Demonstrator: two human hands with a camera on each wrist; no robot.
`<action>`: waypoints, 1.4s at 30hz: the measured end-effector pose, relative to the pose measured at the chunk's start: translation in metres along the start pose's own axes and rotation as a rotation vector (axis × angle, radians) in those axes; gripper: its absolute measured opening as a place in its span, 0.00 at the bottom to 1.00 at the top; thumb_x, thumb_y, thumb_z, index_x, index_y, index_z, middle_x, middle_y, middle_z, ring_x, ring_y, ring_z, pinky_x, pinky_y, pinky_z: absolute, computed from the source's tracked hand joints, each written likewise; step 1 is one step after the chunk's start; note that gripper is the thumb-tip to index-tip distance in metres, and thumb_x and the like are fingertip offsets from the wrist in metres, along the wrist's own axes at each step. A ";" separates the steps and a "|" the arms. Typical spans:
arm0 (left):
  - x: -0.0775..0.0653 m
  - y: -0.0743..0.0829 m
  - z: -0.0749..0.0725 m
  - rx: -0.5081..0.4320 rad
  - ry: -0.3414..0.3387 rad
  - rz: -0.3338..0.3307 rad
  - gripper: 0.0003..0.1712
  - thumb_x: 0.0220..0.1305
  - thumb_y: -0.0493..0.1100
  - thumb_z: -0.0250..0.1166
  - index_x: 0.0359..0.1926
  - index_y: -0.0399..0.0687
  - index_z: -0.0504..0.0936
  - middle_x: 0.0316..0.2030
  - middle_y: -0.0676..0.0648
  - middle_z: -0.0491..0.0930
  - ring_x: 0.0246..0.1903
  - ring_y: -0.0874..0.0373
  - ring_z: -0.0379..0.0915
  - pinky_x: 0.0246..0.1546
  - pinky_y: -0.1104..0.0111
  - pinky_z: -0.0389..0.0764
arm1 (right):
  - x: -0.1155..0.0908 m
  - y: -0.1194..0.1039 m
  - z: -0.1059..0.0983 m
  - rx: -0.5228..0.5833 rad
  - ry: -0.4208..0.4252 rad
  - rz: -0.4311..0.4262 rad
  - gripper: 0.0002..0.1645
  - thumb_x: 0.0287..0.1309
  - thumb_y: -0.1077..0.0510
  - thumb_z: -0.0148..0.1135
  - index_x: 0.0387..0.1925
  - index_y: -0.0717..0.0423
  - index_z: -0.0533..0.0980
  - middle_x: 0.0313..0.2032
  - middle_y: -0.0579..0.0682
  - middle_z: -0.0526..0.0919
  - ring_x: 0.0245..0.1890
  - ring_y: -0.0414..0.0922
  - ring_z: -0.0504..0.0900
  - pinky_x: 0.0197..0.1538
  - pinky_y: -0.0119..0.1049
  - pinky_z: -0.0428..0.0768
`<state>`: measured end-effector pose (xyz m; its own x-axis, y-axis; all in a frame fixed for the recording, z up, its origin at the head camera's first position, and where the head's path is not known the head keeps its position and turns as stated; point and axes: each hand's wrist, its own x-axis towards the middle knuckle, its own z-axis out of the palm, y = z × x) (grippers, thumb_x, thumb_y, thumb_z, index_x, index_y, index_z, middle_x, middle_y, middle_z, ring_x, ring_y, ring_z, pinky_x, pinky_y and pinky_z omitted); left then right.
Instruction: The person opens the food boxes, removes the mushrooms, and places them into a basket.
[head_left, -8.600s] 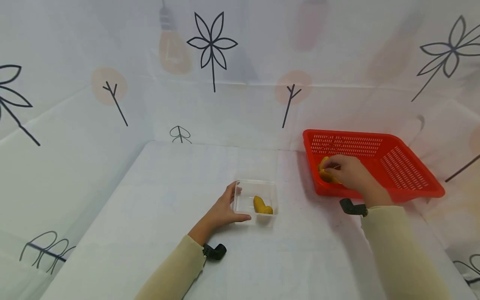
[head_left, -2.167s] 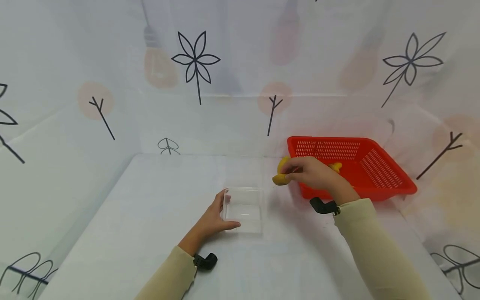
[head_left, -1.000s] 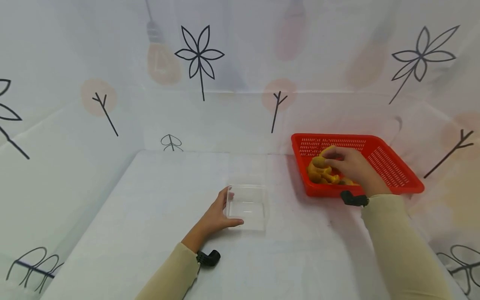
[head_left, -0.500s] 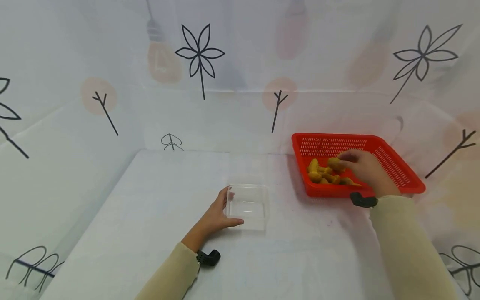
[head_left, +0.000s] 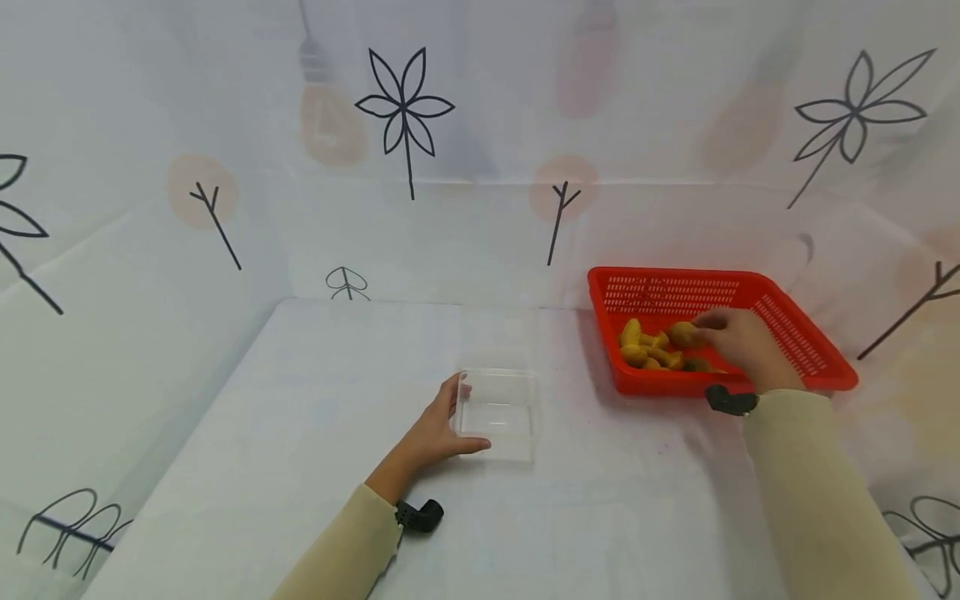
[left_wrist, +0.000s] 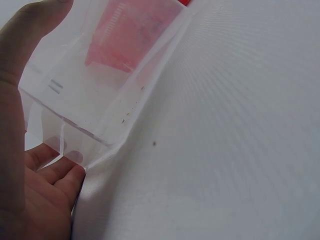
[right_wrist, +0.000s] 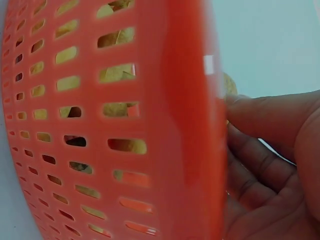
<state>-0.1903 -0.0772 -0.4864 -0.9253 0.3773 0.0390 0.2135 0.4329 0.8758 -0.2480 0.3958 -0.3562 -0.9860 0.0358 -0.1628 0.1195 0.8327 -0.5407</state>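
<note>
My left hand [head_left: 438, 429] grips a clear square plastic box [head_left: 497, 408] by its left side, thumb at the near edge and fingers round the far corner. In the left wrist view, a few small specks lie along the lower edge of the box [left_wrist: 105, 107]. Inside the red basket [head_left: 738, 287], my right hand [head_left: 744, 340] pinches a yellow, knobby piece [head_left: 682, 335] between thumb and fingers. Several similar yellow pieces [head_left: 633, 350] lie left of and below it. From the right wrist, the basket's red wall [right_wrist: 175, 120] hides most of the held piece [right_wrist: 230, 84].
The basket stands at the back right of the white-covered table [head_left: 337, 375], close to the printed cloth backdrop [head_left: 487, 242]. Its near rim [head_left: 660, 383] rises between the right forearm and the yellow pieces.
Earlier a yellow piece lay in the box, then the right hand held one left of the basket. Since then that hand has moved right into the basket and lowered; the left kept its grip.
</note>
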 end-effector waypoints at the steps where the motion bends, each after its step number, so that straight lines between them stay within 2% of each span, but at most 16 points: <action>1: 0.000 0.000 0.000 0.000 0.000 0.000 0.67 0.41 0.56 0.80 0.75 0.62 0.44 0.71 0.46 0.59 0.71 0.48 0.59 0.70 0.52 0.63 | 0.000 0.001 0.000 -0.005 0.000 0.000 0.31 0.69 0.43 0.51 0.62 0.60 0.68 0.60 0.67 0.70 0.58 0.64 0.67 0.56 0.63 0.73; 14: -0.001 0.002 0.001 0.009 0.003 -0.020 0.67 0.41 0.56 0.80 0.75 0.62 0.45 0.71 0.46 0.59 0.71 0.48 0.58 0.71 0.53 0.63 | 0.001 0.011 0.002 0.028 -0.008 0.065 0.30 0.69 0.46 0.52 0.63 0.62 0.67 0.61 0.69 0.68 0.58 0.66 0.63 0.59 0.64 0.71; 22: -0.001 0.004 0.000 0.001 0.004 -0.009 0.67 0.42 0.54 0.80 0.75 0.60 0.45 0.71 0.47 0.59 0.70 0.47 0.59 0.70 0.51 0.63 | 0.002 0.012 0.005 0.028 0.004 0.087 0.27 0.69 0.49 0.54 0.61 0.62 0.69 0.58 0.68 0.70 0.53 0.63 0.66 0.48 0.51 0.80; 25: -0.001 0.004 0.000 0.000 0.003 -0.012 0.67 0.42 0.54 0.80 0.75 0.60 0.45 0.71 0.47 0.59 0.70 0.47 0.59 0.70 0.50 0.64 | 0.003 0.010 0.005 -0.004 0.030 0.068 0.25 0.68 0.51 0.54 0.60 0.63 0.70 0.56 0.68 0.72 0.51 0.62 0.67 0.47 0.49 0.80; 31: 0.000 0.003 0.000 0.003 0.008 -0.017 0.67 0.42 0.55 0.80 0.75 0.59 0.44 0.71 0.46 0.60 0.70 0.47 0.59 0.70 0.51 0.64 | 0.001 0.001 0.005 -0.048 0.083 0.015 0.24 0.69 0.52 0.52 0.58 0.64 0.72 0.54 0.68 0.74 0.50 0.62 0.71 0.48 0.54 0.79; 42: 0.001 0.003 0.000 -0.009 0.007 -0.014 0.67 0.41 0.53 0.80 0.75 0.58 0.46 0.70 0.47 0.60 0.69 0.47 0.60 0.69 0.49 0.65 | -0.006 -0.020 0.011 -0.048 0.056 -0.011 0.23 0.70 0.51 0.52 0.58 0.62 0.73 0.54 0.67 0.75 0.51 0.62 0.71 0.51 0.56 0.79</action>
<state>-0.1908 -0.0751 -0.4834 -0.9301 0.3659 0.0303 0.1980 0.4303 0.8807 -0.2427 0.3729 -0.3538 -0.9923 0.0563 -0.1099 0.1042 0.8589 -0.5014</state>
